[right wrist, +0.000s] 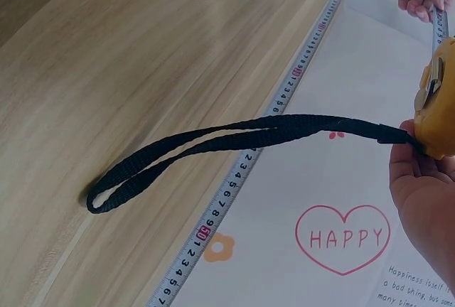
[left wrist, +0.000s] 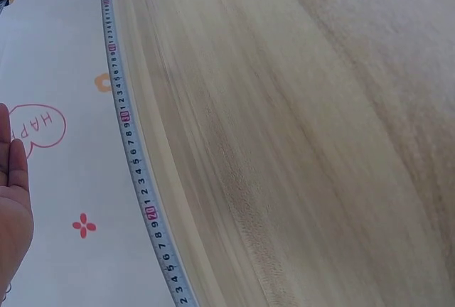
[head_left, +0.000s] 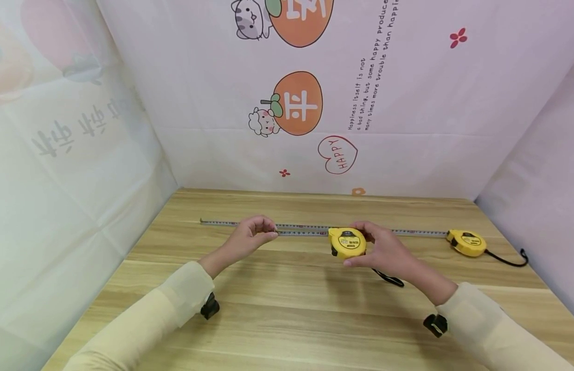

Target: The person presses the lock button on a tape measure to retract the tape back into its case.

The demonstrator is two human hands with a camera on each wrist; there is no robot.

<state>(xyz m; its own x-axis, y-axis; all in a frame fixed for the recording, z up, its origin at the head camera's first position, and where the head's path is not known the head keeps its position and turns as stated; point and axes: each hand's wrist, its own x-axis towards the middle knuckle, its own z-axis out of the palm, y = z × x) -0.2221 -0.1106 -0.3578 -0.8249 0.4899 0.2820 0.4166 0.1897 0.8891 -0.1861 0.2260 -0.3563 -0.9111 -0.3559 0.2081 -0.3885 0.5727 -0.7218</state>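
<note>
Spanning the space between the two hands, a short blade is stretched out from the near tape. Its end is pinched between thumb and fingertips of the left hand, and the tape itself is grasped by the right hand, its thumb set along the lower edge and its fingers curled round the far side. The near tape is held above the table, its black strap hung out in a narrow loop. Just behind, a long blade is laid across the table, hidden in part by the left hand and the near tape. It is joined to the second tape, which is rested at the far right. Behind the table, a white cloth is printed with a heart and cartoon fruit.
</note>
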